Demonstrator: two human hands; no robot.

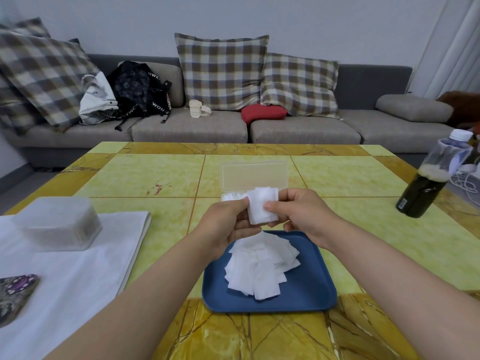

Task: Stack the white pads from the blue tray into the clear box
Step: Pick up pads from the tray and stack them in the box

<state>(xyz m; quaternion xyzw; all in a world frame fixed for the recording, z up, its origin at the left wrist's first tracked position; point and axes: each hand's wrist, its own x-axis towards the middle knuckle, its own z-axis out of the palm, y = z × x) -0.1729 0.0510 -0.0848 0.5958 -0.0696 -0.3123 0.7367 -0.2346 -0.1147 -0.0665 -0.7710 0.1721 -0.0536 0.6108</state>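
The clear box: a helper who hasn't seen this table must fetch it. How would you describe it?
On the yellow tiled table, look just beyond the blue tray heaped with white pads. The clear box sits there, its hinged lid standing open. Unlike the frosted tub on the white cloth, it is flat and see-through.

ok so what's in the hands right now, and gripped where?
A small stack of white pads, pinched by both hands: left hand fingers on its left edge, right hand thumb and fingers on its right edge, above the blue tray.
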